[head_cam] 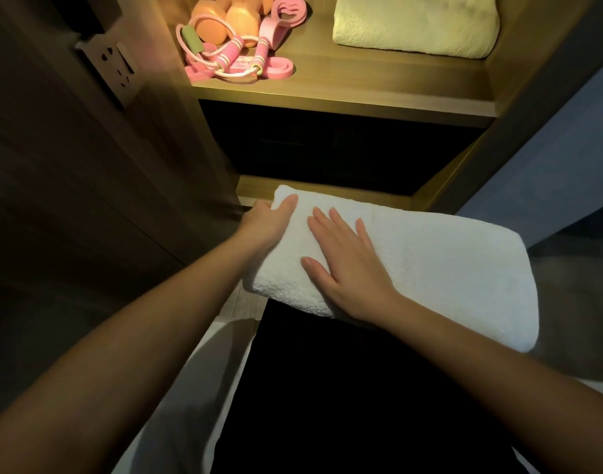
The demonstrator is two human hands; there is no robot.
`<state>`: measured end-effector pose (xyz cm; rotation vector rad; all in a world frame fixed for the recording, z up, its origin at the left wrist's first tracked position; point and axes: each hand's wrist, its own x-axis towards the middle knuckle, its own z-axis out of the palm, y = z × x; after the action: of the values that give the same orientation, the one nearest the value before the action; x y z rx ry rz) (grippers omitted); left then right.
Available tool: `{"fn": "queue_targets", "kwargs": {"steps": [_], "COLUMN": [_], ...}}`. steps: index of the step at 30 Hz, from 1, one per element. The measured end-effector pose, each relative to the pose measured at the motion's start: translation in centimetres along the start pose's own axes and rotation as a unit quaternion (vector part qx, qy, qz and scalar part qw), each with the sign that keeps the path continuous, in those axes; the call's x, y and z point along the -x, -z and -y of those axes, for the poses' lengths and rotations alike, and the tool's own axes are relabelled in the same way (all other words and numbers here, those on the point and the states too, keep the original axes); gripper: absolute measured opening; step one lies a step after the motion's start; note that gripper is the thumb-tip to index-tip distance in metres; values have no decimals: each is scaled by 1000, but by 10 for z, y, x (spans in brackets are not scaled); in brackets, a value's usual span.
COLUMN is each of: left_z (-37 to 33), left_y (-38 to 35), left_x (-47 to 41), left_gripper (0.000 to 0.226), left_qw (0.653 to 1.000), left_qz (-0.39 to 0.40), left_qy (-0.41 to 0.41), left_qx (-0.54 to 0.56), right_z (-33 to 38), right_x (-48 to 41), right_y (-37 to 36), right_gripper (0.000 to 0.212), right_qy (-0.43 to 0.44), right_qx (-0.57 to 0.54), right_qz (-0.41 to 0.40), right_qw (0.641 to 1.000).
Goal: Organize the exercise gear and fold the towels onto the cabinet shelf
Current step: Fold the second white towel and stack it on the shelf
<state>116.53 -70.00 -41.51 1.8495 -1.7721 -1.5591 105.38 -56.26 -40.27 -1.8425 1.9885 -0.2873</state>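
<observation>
Head | folded white towel (430, 268) on lap (327, 388) | left grip (270, 219) pinches its end, steadying | right grip (351, 275) spread, flattening fold

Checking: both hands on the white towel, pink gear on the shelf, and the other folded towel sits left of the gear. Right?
Not quite. The head view shows the other towel on the shelf to the right of the pink gear, not left. The left hand and right hand are both on the white towel.

head view | worn high, looks forward-down | hands near | cabinet shelf (344, 97) beyond
</observation>
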Motion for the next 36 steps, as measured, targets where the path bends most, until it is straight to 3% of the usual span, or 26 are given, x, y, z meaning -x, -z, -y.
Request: {"fn": "queue_targets", "kwargs": {"steps": [2,3,5,8,10,12,14,17,20,24,27,29,32,34,36], "left_z": [-15,-20,-24,-10,-3,-1,1,9,19,9,2,4,12,10,15], "left_y": [3,2,-4,-16,-18,-12,-4,4,6,14,15,11,7,1,-7], "left_x": [-1,0,1,8,14,15,13,15,18,11,8,17,32,45,51], "left_gripper": [74,76,79,64,51,46,52,84,88,76,72,73,49,45,50], "left_qw": [990,987,995,987,972,975,992,994,984,984,980,981,949,938,930], "left_qz": [112,127,45,-128,-161,-140,-80,26,62,120,139,72,-110,-107,-65], "left_qy": [78,97,89,-79,-161,-163,-99,96,165,98,92,64,-134,-196,-187], "left_qx": [34,35,19,-61,-66,-56,-14,55,19,-90,-107,-169,-264,-264,-309], "right_z": [2,3,3,3,3,4,3,4,9,13,11,10,3,-5,-15], "right_x": [0,1,1,1,2,3,1,-5,-6,-4,-5,-2,-2,-7,-11], "right_y": [2,3,4,6,7,5,4,0,-6,-5,0,-1,1,8,14], "right_gripper": [68,68,68,67,66,64,64,65,66,65,64,63,59,55,54], "right_qy": [1,-2,-12,-25,-31,-31,-35,-55,-53,-33,-37,-31,-10,1,-8], "right_qx": [13,24,37,28,19,12,11,52,127,139,130,122,55,-14,-20], "right_qz": [2,6,15,23,17,11,7,6,11,21,21,22,14,-4,-18], "right_qw": [1000,1000,999,999,999,999,999,997,990,989,991,992,998,1000,1000]}}
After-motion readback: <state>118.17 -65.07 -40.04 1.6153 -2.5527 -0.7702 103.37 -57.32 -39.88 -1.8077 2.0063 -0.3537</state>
